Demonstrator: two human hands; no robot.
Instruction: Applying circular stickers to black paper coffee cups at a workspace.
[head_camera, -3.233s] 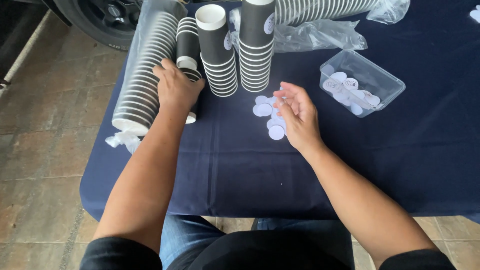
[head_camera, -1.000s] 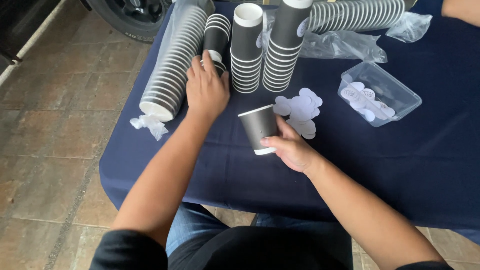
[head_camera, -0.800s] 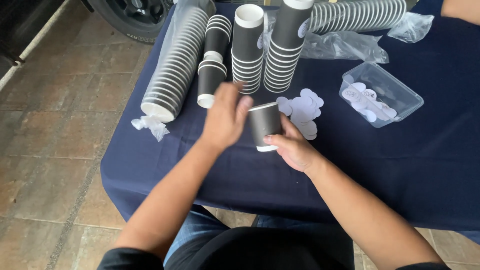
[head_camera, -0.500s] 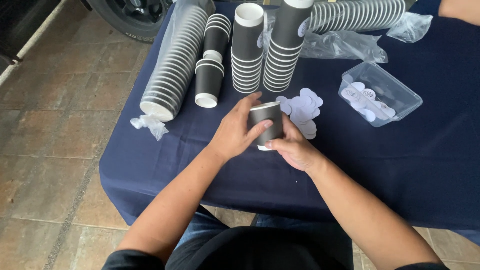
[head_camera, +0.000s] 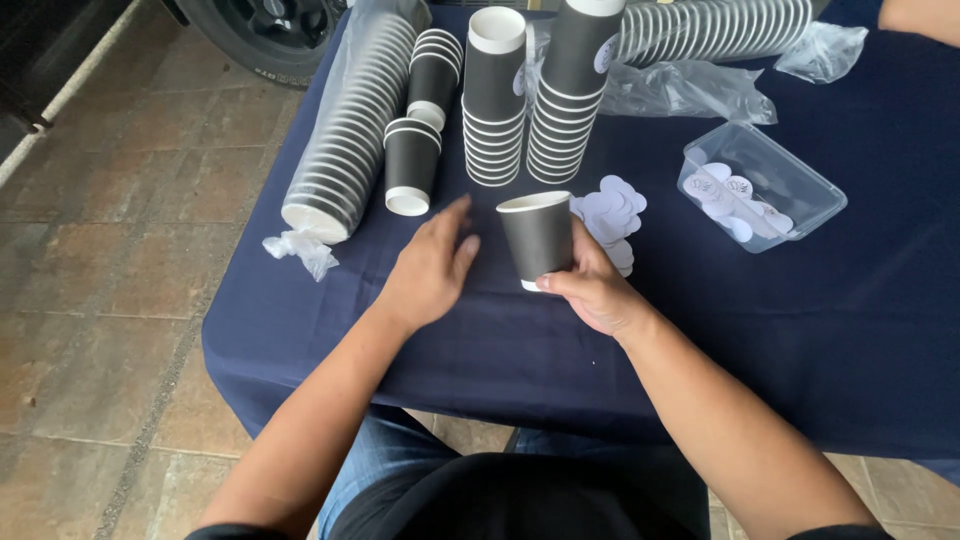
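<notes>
While the right hand (head_camera: 590, 290) grips a single dark paper cup (head_camera: 538, 238) from its right side, fingers curled round the wall near the base, the left hand (head_camera: 428, 268) hovers just to the cup's left, fingers loosely spread and holding nothing. The cup stands upright, mouth up, its long axis vertical, base at or just above the blue-covered bench (head_camera: 700, 330); I cannot tell which. It is matt charcoal with a pale rim. The right hand is the nearer, already touching it. Behind the cup rise taller cup stacks (head_camera: 495, 100); just to its right lies a heap of white round stickers (head_camera: 612, 215), and farther right a clear plastic tub (head_camera: 762, 185).
</notes>
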